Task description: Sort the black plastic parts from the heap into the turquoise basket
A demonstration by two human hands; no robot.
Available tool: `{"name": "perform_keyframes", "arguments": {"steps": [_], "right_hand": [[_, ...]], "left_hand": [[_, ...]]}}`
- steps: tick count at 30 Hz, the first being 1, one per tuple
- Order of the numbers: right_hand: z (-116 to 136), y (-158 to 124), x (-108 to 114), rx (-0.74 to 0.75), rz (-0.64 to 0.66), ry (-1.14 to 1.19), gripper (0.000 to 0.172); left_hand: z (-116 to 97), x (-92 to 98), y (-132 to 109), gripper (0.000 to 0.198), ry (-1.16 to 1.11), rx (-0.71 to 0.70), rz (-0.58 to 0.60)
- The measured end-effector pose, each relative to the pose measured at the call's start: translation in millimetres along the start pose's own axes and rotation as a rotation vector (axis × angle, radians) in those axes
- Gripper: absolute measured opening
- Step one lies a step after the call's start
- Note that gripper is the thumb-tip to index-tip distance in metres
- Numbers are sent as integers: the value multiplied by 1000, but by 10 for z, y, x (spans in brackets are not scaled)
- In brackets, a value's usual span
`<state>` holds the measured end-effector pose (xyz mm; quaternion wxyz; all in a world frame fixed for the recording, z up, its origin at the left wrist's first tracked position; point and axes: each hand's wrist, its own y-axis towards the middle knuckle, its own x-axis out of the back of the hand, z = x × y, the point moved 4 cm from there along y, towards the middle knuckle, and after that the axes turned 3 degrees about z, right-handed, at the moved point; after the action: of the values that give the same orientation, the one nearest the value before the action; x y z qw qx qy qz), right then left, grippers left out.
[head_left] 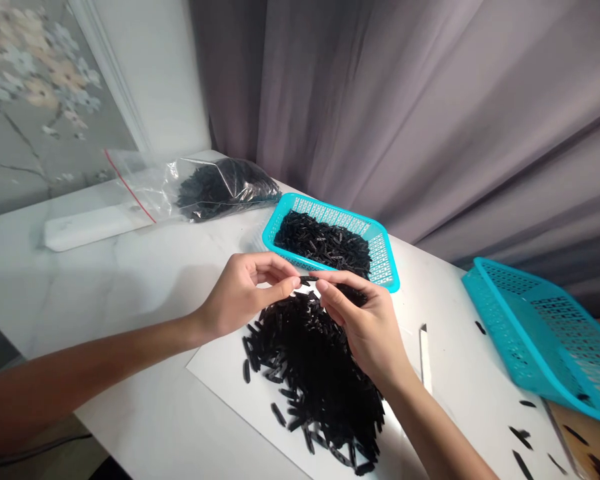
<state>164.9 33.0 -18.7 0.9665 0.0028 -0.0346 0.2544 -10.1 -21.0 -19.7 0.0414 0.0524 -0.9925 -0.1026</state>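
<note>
Forearms (90, 357), left hand (243, 297), right hand (360, 327) pinching black piece (306, 279)

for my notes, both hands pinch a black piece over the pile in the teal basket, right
Wrong: the pile lies on a white sheet, not in the teal basket, the head view shows. The left hand and right hand do pinch a black piece above it.

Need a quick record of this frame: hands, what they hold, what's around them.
left hand: fingertips pinch one end of a small black piece
right hand: fingertips at that piece's other end
below hands: pile of black pieces on a white sheet
beyond: teal mesh basket holding more black pieces
rest: tilted teal basket; zip bag of black pieces; marble table; grey curtain
</note>
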Motion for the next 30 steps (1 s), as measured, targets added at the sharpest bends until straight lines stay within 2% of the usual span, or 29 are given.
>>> {"name": "perform_keyframes", "arguments": {"steps": [5, 18, 20, 22, 24, 25, 27, 30], "right_hand": [[-1, 11, 9, 18, -6, 2, 20], [69, 70, 110, 127, -53, -191, 15], [98, 158, 247, 238, -162, -340, 15], [155, 246, 432, 395, -355, -543, 16], [186, 321, 586, 444, -482, -658, 21], [193, 347, 632, 428, -487, -663, 24], [220, 353, 621, 399, -381, -630, 25], [280, 245, 374, 363, -17, -540, 18]], "left_hand": [[21, -1, -5, 7, 0, 30, 14], [23, -26, -15, 8, 16, 18, 7], [34, -29, -10, 10, 0, 35, 3], [49, -36, -8, 13, -19, 52, 7], [63, -40, -13, 14, -35, 65, 9], [68, -39, -16, 14, -44, 66, 6], [67, -33, -23, 13, -58, 55, -9], [43, -17, -36, 10, -58, 11, -47]]}}
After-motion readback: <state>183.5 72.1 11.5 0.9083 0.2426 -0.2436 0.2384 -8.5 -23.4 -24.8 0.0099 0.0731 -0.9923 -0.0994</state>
